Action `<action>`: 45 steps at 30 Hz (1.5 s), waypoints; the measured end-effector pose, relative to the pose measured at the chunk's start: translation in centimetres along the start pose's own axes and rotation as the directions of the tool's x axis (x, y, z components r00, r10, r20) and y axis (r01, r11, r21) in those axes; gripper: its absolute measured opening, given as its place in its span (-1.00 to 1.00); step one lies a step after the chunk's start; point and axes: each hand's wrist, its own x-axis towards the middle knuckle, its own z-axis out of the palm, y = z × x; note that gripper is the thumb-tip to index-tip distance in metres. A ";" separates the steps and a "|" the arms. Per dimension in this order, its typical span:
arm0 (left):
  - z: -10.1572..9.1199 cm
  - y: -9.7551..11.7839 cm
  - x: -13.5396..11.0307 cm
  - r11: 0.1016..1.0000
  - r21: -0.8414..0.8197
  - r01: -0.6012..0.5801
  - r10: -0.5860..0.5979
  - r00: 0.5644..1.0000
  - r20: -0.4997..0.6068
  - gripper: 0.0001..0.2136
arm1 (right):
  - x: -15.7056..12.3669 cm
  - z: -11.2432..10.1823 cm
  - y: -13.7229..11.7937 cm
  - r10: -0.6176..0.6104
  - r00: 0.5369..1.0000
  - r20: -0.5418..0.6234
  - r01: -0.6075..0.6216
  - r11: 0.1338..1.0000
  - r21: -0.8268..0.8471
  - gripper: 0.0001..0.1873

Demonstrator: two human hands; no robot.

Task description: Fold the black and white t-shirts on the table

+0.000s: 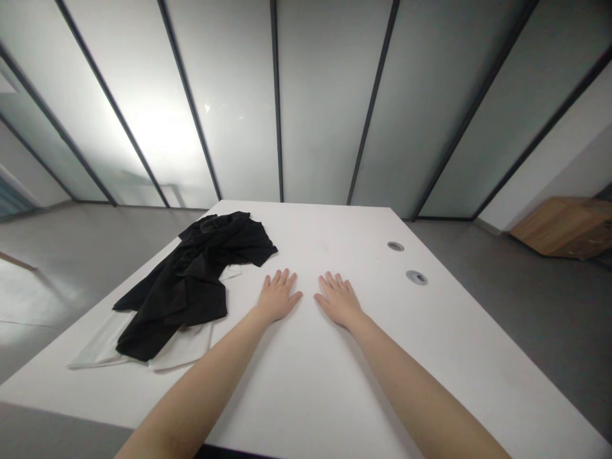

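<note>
My left hand and my right hand both lie flat, palms down, on a white table, fingers stretched out and holding nothing. They rest side by side near the table's middle. Left of my left hand lies a crumpled black garment, close to it but apart. The black garment sits on top of a white garment that shows underneath at the near left.
Two round grey cable grommets are set in the table at the right. Frosted glass panels with dark frames stand behind the table. A wooden cabinet sits on the grey floor at far right.
</note>
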 end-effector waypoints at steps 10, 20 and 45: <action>0.3 -0.1 0.0 1.000 -0.006 0.000 0.000 1.000 -0.019 -0.36 | -0.1 -0.1 -0.1 0.000 1.000 -0.003 0.000 1.000 0.000 -0.26; 0.3 -0.1 0.1 1.000 -0.006 -0.004 0.004 1.000 -0.012 -0.35 | -0.2 0.0 -0.1 0.002 1.000 -0.022 -0.001 1.000 0.003 -0.27; 0.7 -0.3 0.1 1.000 0.007 -0.007 0.008 0.999 -0.038 -0.36 | -0.2 -0.3 -0.2 -0.001 1.000 -0.007 0.001 1.000 -0.004 -0.26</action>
